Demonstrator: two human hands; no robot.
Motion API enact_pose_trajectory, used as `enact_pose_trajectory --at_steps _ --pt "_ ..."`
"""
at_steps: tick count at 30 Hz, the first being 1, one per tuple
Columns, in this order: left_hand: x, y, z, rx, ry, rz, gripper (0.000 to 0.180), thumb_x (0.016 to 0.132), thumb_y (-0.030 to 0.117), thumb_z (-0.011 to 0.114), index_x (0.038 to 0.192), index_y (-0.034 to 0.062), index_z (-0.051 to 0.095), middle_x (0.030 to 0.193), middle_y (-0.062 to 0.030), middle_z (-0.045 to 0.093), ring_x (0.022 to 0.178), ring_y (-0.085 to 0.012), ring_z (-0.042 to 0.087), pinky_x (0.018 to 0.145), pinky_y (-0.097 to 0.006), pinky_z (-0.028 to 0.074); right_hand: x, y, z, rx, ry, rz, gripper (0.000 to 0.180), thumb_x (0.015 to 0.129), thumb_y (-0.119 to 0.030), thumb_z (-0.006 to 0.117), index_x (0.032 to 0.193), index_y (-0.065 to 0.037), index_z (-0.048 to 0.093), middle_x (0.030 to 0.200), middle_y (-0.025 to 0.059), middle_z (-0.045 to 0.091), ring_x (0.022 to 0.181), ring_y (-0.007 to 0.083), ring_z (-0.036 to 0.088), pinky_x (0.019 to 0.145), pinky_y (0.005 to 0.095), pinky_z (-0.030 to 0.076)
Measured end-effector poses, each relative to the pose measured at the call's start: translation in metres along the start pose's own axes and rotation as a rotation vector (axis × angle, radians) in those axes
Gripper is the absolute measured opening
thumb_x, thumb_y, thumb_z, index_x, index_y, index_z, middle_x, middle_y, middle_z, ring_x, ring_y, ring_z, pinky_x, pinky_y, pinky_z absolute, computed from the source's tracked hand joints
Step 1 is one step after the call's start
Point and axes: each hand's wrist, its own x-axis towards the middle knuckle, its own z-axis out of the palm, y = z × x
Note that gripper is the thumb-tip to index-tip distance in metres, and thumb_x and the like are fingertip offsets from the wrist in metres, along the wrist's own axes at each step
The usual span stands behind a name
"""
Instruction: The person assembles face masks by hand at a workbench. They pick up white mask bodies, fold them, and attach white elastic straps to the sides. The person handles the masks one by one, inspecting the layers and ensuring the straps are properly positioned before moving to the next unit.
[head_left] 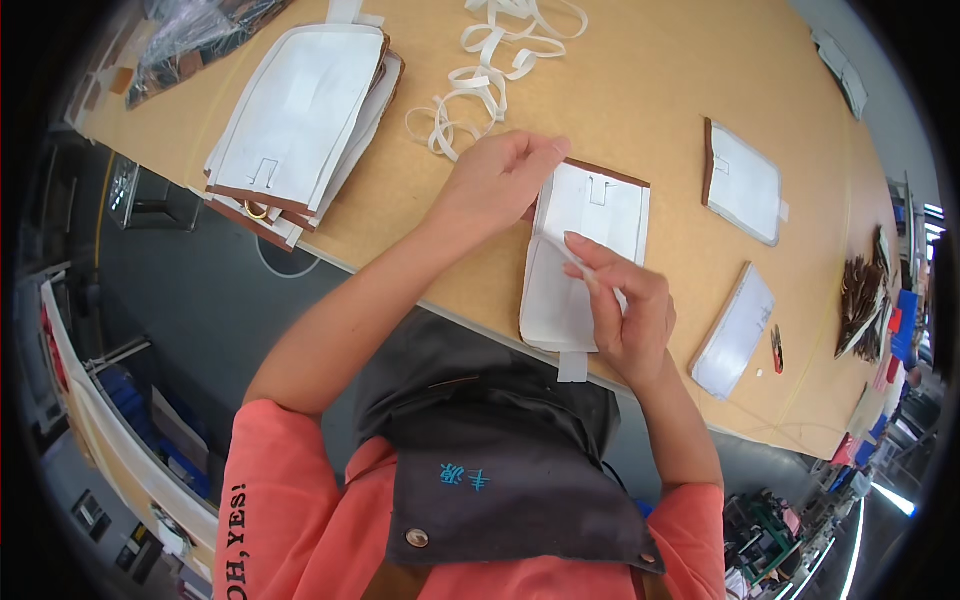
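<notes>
In front of me, at the table's near edge, lies a white panel (pixel 615 222) with a brown border and a small drawn outline near its top. My left hand (pixel 500 180) is closed at the panel's upper left corner, its fingertips partly hidden. Over the lower half, my right hand (pixel 632 305) pinches a thin white strip (pixel 566 257) between thumb and fingers. A pale tab (pixel 573 368) sticks out from the panel's lower end, over the table edge.
A stack of larger white panels (pixel 295 110) lies to the left, beside loose curls of white tape (pixel 485 85). Rightward are another brown-edged panel (pixel 742 185), a white pad (pixel 733 330), small red-and-black snips (pixel 777 349) and a dark brown bundle (pixel 862 300).
</notes>
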Motion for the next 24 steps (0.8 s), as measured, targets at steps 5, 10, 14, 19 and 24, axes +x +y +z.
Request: enact_pose_trajectory --at_steps 5,10,14,19,24 --pt "-0.024 -0.006 -0.006 0.037 -0.147 -0.013 0.032 0.098 0.015 0.061 0.124 -0.004 0.062 0.098 -0.0067 0.073 0.087 -0.0105 0.069 0.079 -0.027 0.057 0.014 -0.001 0.01 0.229 0.049 0.31 0.031 0.094 -0.003 0.066 0.119 -0.002 0.049 0.112 0.0126 0.073 0.091 0.0198 0.071 0.077 0.0302 0.057" --pt "-0.026 0.002 -0.004 0.142 -0.165 -0.044 0.03 0.096 0.01 0.062 0.123 -0.0034 0.064 0.097 -0.0055 0.073 0.087 -0.0091 0.068 0.079 -0.026 0.057 0.029 0.003 0.008 0.368 -0.114 0.527 0.023 0.091 -0.005 0.07 0.112 -0.002 0.061 0.107 0.0069 0.069 0.087 0.0156 0.063 0.078 0.029 0.054" --pt "-0.012 -0.01 -0.006 0.108 -0.195 -0.014 0.03 0.096 0.009 0.061 0.122 -0.0036 0.064 0.097 -0.0059 0.073 0.087 -0.0087 0.067 0.078 -0.027 0.058 0.026 0.008 0.008 0.188 -0.111 0.499 0.013 0.09 -0.003 0.07 0.102 -0.006 0.067 0.099 0.0075 0.065 0.085 0.0176 0.062 0.074 0.03 0.053" --pt "-0.006 0.001 0.001 0.105 -0.198 -0.027 0.029 0.095 0.008 0.061 0.122 -0.0034 0.066 0.098 -0.0067 0.073 0.086 -0.0093 0.068 0.077 -0.027 0.058 0.011 0.001 -0.004 -0.153 -0.146 0.149 0.015 0.086 0.002 0.067 0.099 -0.005 0.066 0.102 0.0093 0.069 0.082 0.0233 0.065 0.069 0.0316 0.054" --pt "0.009 -0.01 0.003 0.144 -0.166 0.035 0.026 0.091 0.009 0.064 0.113 -0.0049 0.069 0.09 -0.0085 0.074 0.076 -0.0111 0.068 0.069 -0.027 0.056 -0.016 -0.011 -0.02 -0.162 -0.26 -0.26 0.024 0.079 0.001 0.067 0.1 -0.007 0.059 0.113 0.0201 0.072 0.08 0.0284 0.071 0.064 0.0331 0.056"
